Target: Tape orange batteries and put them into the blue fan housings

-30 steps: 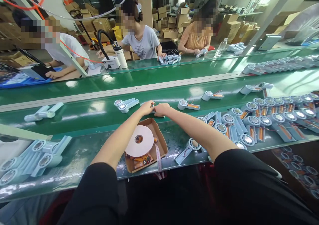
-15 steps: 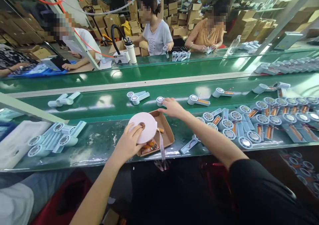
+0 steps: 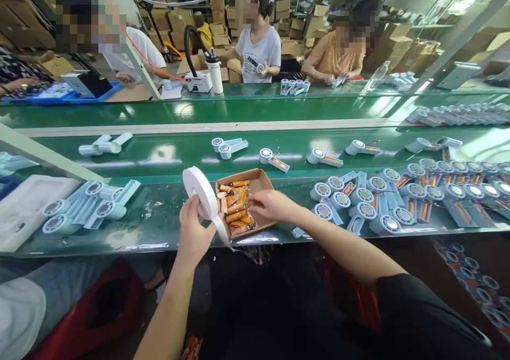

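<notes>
My left hand (image 3: pixel 192 230) grips a roll of white tape (image 3: pixel 207 196), tilted on edge beside the cardboard box (image 3: pixel 263 182). A loose strip of the tape (image 3: pixel 223 236) hangs from the roll across the box's near left corner. Inside the box lie several orange cylindrical batteries (image 3: pixel 238 206) with wires. My right hand (image 3: pixel 273 206) reaches in over the box's right side, its fingers stretched toward the batteries and a little apart, with nothing visible in them. Just beyond, on the green belt, lies a light blue fan body (image 3: pixel 266 156) with an orange battery in its handle.
Many light blue fan bodies (image 3: pixel 364 210) crowd the bench at right. More fan parts (image 3: pixel 85 206) lie at left near a white foam tray (image 3: pixel 37 203). Others are spaced along the green belt (image 3: pixel 171 161). Across the line sit several co-workers, one in a grey shirt (image 3: pixel 261 52).
My left hand has lifted the tape roll off the box and moved it left, uncovering the batteries. My right hand has left the fan body on the belt and come down into the box.
</notes>
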A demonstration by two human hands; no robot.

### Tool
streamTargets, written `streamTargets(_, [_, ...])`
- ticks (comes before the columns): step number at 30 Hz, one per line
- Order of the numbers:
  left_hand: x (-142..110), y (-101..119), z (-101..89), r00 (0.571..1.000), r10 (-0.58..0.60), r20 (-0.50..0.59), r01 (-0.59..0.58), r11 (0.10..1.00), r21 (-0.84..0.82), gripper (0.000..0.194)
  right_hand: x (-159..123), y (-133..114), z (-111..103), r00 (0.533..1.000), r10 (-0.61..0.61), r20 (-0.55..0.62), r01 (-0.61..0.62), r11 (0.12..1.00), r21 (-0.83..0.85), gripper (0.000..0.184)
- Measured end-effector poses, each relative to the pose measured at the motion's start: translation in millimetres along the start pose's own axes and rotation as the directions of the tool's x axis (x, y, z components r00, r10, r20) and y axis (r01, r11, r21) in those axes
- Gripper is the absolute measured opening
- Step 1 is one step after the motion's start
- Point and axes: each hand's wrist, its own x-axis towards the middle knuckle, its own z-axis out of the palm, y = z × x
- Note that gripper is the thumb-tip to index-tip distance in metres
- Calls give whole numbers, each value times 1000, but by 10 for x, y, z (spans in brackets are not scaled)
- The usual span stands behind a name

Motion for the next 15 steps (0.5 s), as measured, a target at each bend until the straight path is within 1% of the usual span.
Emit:
streamTargets(1, [-26,7,29,999,38,17,-38,999,17,67,116,32,-36,993,81,-83,-89,991,-98,29])
streamTargets(2, [-51,10,57,996,80,33,-82,996,39,66,216,60,-60,984,133,-116,-151,976,-159,30])
streamTargets(3, [-75,7,80,991,126,49,-129,989,66,65,293,87,-74,980,163,-114,-182,966,-184,28])
streamTargets(5, [-117,-5,101,973,222,69,-229,964,134,63,365,136,-94,977,183,-107,-199,967,-162,21])
streamTargets(7, [-155,-6,83,946,319,66,-325,920,217,61,329,185,-127,976,176,-130,-191,974,-120,25])
streamTargets(8, [-171,7,62,929,365,61,-368,892,262,61,280,209,-152,975,155,-159,-162,986,-32,29])
streamTargets(9, [-187,31,37,912,407,58,-404,862,306,60,217,231,-179,972,125,-198,-104,988,112,32])
streamTargets(10, [-200,66,12,894,444,59,-436,831,346,61,146,247,-205,966,94,-241,-20,956,294,36])
streamTargets(11, [-212,108,-11,876,477,66,-465,801,378,61,72,256,-229,956,70,-284,77,876,476,39])
streamTargets(12, [-221,156,-30,859,507,76,-491,773,401,62,0,256,-250,946,57,-319,163,767,620,43])
streamTargets(13, [-228,203,-43,842,533,86,-517,748,416,62,-67,247,-269,939,50,-340,221,668,711,46])
streamTargets(14, [-232,247,-52,827,554,97,-538,728,426,63,-127,230,-288,937,47,-345,245,614,750,47])
streamTargets(15, [-235,283,-55,814,571,106,-554,711,432,63,-180,208,-310,937,52,-345,249,593,766,47])
